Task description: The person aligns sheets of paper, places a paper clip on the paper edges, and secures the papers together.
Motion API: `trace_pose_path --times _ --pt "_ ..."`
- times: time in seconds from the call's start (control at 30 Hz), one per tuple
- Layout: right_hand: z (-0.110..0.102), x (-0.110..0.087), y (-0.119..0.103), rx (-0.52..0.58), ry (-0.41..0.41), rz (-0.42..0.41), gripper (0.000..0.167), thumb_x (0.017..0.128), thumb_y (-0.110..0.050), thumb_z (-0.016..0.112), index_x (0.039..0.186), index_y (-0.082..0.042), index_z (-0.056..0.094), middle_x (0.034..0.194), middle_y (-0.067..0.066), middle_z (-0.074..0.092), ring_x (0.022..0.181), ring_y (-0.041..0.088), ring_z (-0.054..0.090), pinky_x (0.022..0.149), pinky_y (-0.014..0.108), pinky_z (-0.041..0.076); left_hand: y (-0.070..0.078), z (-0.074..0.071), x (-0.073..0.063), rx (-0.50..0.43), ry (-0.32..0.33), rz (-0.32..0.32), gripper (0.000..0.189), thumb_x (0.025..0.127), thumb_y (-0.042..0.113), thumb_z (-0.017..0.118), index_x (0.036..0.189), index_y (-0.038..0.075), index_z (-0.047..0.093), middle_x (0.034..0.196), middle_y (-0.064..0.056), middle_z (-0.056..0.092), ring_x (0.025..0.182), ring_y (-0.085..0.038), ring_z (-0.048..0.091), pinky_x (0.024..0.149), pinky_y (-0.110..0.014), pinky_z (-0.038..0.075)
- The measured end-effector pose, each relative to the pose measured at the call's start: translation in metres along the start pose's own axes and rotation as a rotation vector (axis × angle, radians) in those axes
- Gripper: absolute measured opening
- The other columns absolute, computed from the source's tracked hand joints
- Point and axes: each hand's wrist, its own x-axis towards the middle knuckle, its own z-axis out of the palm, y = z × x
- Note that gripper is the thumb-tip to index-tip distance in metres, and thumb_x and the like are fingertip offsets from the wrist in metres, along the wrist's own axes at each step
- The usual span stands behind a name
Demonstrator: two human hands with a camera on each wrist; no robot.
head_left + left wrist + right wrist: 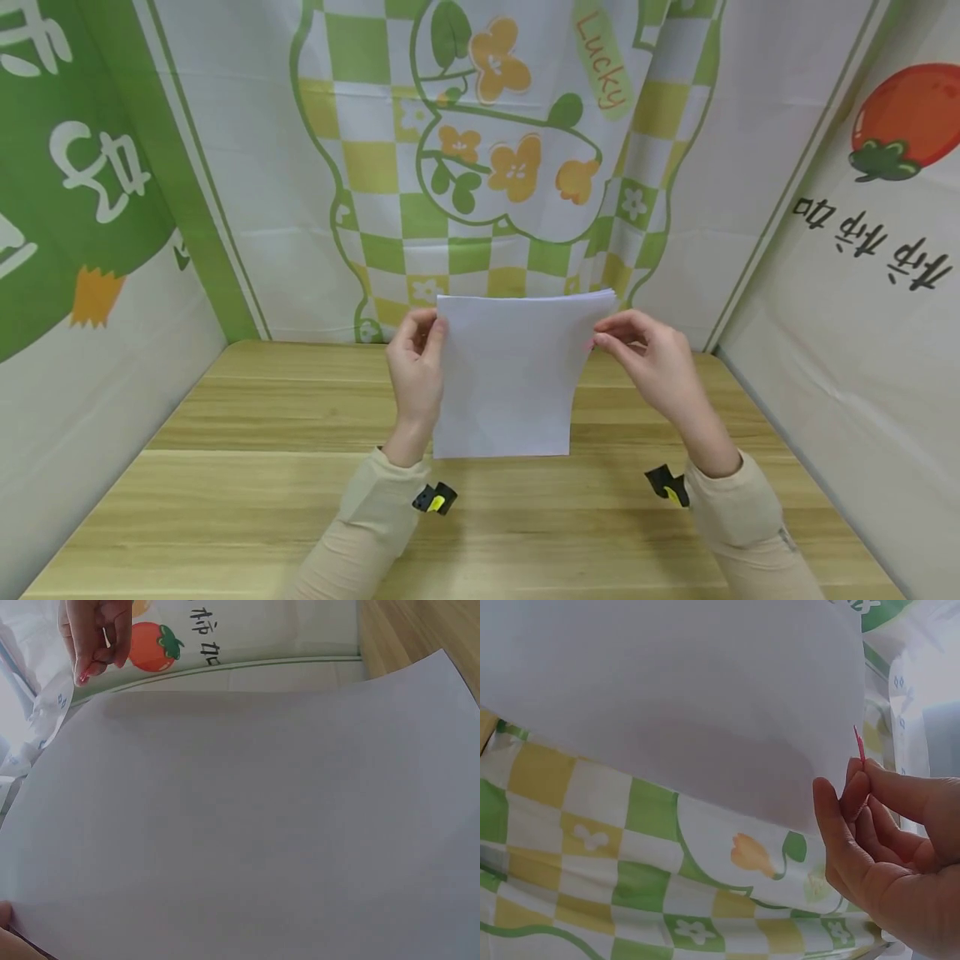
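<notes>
A stack of white paper sheets [506, 379] is held up above the table, its edges slightly fanned at the upper right corner. My left hand [418, 354] pinches the stack's upper left edge, thumb on the near face. In the left wrist view the paper [255, 817] covers most of the picture, and only a bit of that hand shows at the lower left. Close to the right edge of the sheets, my right hand [654, 354] pinches a thin red wire-like paper clip [859, 746] between thumb and fingertips. The clip appears nearly edge-on, beside the paper.
Beneath the hands lies a wood-grain table [300, 408]. A checked green and yellow cloth [375, 192] hangs behind it, with printed cloth walls at the left [112, 400] and right [847, 367]. Small black and yellow pieces [435, 498] sit at both cuffs.
</notes>
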Motion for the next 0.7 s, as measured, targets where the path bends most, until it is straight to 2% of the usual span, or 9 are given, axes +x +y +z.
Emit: trace_pose_path --times 0.1,0.37,0.6,0.7 --pt "-0.001 0.002 -0.005 0.010 0.004 0.009 0.012 0.088 -0.018 0.067 0.095 -0.008 0.068 0.087 0.003 0.072 0.078 0.005 0.064 0.074 0.012 0.051 0.000 0.000 0.000 -0.001 -0.002 -0.002 0.016 0.093 0.008 0.059 0.097 -0.008 0.061 0.087 -0.004 0.058 0.079 -0.012 0.052 0.068 -0.019 0.042" --pt "-0.003 0.013 -0.015 0.038 -0.029 0.003 0.014 0.090 -0.022 0.064 0.096 -0.010 0.068 0.087 0.008 0.072 0.079 0.015 0.065 0.073 0.014 0.051 0.003 0.001 0.000 -0.004 0.001 -0.021 0.015 0.092 0.004 0.058 0.098 -0.010 0.060 0.086 -0.002 0.057 0.078 -0.011 0.052 0.068 -0.018 0.042" --pt "0.000 0.027 -0.026 0.077 -0.029 -0.015 0.017 0.090 -0.023 0.064 0.098 -0.008 0.068 0.087 0.005 0.072 0.080 0.009 0.066 0.075 0.015 0.052 0.026 0.004 -0.004 0.011 -0.001 -0.022 0.013 0.091 -0.004 0.057 0.097 -0.015 0.058 0.085 -0.005 0.057 0.076 -0.010 0.052 0.067 -0.017 0.041" --pt "0.002 0.032 -0.030 0.083 -0.022 -0.023 0.017 0.090 -0.022 0.064 0.098 -0.007 0.068 0.088 0.004 0.072 0.080 0.010 0.067 0.073 0.016 0.053 0.030 0.005 -0.005 0.013 0.001 -0.031 0.013 0.090 -0.004 0.057 0.097 -0.016 0.058 0.084 -0.005 0.057 0.076 -0.009 0.052 0.067 -0.017 0.042"
